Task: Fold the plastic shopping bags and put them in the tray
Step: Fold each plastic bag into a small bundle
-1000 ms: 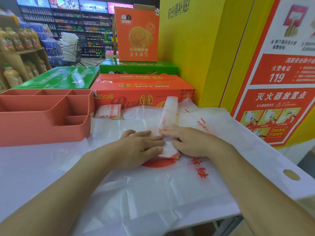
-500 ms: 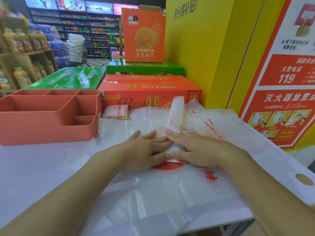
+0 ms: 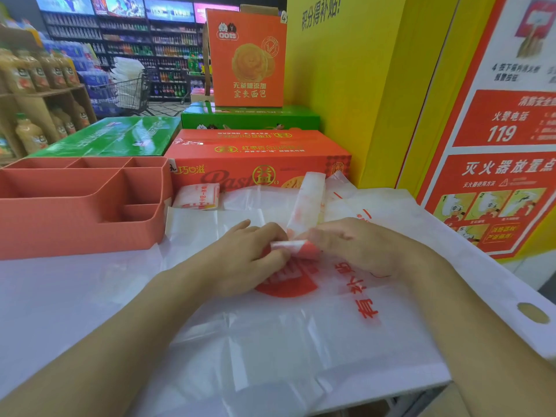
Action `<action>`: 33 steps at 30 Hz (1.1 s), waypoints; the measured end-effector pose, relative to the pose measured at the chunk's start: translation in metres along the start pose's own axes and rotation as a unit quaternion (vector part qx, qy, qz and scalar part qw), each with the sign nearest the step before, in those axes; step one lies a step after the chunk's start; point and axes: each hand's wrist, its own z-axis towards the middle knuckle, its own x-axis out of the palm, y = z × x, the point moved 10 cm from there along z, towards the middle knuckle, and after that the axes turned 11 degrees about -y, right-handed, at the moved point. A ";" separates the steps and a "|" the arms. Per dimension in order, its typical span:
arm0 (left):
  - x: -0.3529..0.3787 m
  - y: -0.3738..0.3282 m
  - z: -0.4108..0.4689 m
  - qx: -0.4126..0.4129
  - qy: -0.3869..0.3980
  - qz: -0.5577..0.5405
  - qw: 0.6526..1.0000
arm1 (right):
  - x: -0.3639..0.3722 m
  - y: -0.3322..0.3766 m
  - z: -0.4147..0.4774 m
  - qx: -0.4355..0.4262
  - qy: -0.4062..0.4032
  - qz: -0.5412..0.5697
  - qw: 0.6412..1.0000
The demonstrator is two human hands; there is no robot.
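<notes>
A plastic bag folded into a long narrow strip [image 3: 310, 203] lies lengthwise away from me on top of spread-out white bags [image 3: 301, 335] printed in red. Its near end [image 3: 296, 247] is lifted and turned over. My left hand [image 3: 246, 260] and my right hand [image 3: 349, 245] both pinch that near end between fingers and thumb. A small folded bag packet [image 3: 197, 196] lies on the table beside the tray. The salmon-pink tray [image 3: 75, 233] with several compartments stands at the left, and I see nothing in it.
Red [image 3: 258, 158] and green [image 3: 108, 136] cartons stand behind the table, with an orange box [image 3: 246, 58] on top. A yellow wall with a red fire-safety poster [image 3: 496, 176] runs along the right. The white table's edge [image 3: 391, 395] is near me. Store shelves and a cart stand in the background.
Both hands lay flat pressing the strip's near end. Now their fingers have curled round it and lifted it off the bags, turning it over away from me.
</notes>
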 end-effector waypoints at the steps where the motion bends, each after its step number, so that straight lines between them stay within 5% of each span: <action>1: -0.001 0.002 0.000 -0.013 -0.005 -0.010 1.000 | 0.000 0.002 -0.001 -0.012 0.001 -0.007 1.000; 8: -0.005 0.016 0.004 -0.071 -0.060 -0.065 0.993 | -0.006 0.001 0.004 -0.012 -0.048 -0.028 0.998; 15: -0.007 0.021 0.005 -0.099 -0.069 -0.068 0.990 | -0.003 0.005 0.005 -0.006 -0.067 0.122 0.990; 33: -0.003 0.018 0.005 -0.076 -0.070 0.000 0.995 | -0.003 0.002 0.014 -0.027 -0.107 -0.072 0.991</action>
